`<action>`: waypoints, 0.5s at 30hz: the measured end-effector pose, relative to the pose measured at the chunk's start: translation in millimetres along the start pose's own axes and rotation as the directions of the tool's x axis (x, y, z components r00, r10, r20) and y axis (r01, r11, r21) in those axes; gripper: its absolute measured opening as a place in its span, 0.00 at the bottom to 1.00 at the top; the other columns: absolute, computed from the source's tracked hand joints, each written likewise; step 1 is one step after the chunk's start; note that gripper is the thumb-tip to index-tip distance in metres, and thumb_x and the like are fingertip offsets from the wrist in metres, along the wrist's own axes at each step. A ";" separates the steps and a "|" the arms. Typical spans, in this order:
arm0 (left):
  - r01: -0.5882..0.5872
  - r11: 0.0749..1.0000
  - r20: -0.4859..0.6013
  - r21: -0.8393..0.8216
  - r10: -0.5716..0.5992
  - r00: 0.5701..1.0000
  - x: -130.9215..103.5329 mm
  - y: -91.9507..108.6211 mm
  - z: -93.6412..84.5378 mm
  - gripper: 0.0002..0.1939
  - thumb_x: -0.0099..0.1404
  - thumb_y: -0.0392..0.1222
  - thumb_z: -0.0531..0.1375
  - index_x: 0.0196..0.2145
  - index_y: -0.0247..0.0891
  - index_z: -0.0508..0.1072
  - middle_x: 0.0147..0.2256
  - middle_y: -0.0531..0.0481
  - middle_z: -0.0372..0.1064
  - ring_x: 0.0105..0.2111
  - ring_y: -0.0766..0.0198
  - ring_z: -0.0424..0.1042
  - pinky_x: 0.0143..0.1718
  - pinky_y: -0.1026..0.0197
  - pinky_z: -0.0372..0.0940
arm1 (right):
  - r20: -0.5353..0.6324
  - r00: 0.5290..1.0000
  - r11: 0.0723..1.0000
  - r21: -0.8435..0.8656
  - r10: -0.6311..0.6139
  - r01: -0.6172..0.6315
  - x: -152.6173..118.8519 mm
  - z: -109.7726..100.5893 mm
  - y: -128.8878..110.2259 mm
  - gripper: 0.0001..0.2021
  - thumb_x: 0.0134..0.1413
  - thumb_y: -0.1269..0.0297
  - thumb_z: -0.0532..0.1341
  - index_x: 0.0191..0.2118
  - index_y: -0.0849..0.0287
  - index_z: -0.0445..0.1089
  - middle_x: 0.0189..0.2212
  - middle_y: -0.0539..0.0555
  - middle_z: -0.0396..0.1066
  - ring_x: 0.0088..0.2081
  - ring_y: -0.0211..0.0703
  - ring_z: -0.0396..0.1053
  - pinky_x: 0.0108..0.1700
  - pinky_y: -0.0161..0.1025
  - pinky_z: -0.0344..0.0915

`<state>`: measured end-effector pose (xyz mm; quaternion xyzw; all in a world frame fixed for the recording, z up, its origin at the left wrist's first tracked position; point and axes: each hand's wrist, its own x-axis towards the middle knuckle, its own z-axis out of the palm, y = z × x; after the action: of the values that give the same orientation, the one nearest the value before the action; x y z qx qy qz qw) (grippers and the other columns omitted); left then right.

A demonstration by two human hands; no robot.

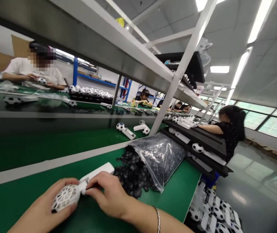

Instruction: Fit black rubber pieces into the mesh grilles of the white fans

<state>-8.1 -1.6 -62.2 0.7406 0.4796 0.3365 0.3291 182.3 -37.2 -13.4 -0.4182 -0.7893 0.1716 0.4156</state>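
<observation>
My left hand (49, 205) is wrapped round the ball-shaped head of a white handheld fan (67, 196), whose open web-like grille faces up. The fan's long white handle (101, 170) points away to the right, low over the green worktop. At the fan's neck, the thumb and forefinger of my right hand (110, 192) are pinched together. A dark sliver shows at those fingertips, too small to make out. Right beside that hand lies a heap of small black discs (134, 173), spilling from a clear plastic bag (164, 155).
Football-patterned fans (126, 131) lie on the green belt beyond the pale rail (56, 161). Dark trays (201, 142) with more fans stand at right, near a slanted white post (169, 94). A crate of fans (216, 210) sits low right. Co-workers sit across the line and at right.
</observation>
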 end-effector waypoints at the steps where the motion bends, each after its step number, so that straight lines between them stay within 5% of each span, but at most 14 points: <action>1: 0.018 1.000 0.018 -0.008 -0.018 1.000 -1.6 9.3 -3.1 0.23 0.52 0.55 0.56 0.44 0.45 0.60 0.40 0.51 0.68 0.34 0.56 0.69 0.33 0.62 0.65 | 0.000 1.000 1.000 0.020 -0.004 0.004 -0.5 -0.6 -2.0 0.03 0.53 0.67 0.60 0.34 0.58 0.69 0.32 0.50 0.68 0.37 0.37 0.66 0.43 0.32 0.62; 6: -0.009 1.000 0.139 0.029 0.005 0.990 -4.0 39.6 -18.1 0.24 0.49 0.51 0.61 0.43 0.43 0.62 0.41 0.51 0.66 0.38 0.55 0.67 0.40 0.59 0.62 | 0.038 0.999 0.997 0.081 -0.006 0.003 -3.1 -2.6 -3.8 0.03 0.54 0.70 0.60 0.35 0.58 0.70 0.32 0.50 0.69 0.37 0.37 0.66 0.42 0.33 0.62; 15: -0.090 0.996 0.165 0.025 0.084 0.983 -4.5 41.8 -21.8 0.27 0.47 0.49 0.64 0.43 0.41 0.63 0.42 0.50 0.63 0.41 0.57 0.64 0.44 0.57 0.60 | 0.194 0.980 0.996 0.080 -0.052 0.037 -5.2 2.1 -1.7 0.04 0.56 0.70 0.57 0.35 0.56 0.69 0.33 0.51 0.70 0.37 0.39 0.67 0.42 0.36 0.63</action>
<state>-6.8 -15.8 -17.0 0.7911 0.4236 0.2809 0.3402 181.3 -42.3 -16.2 -0.3656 -0.8283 0.2323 0.3554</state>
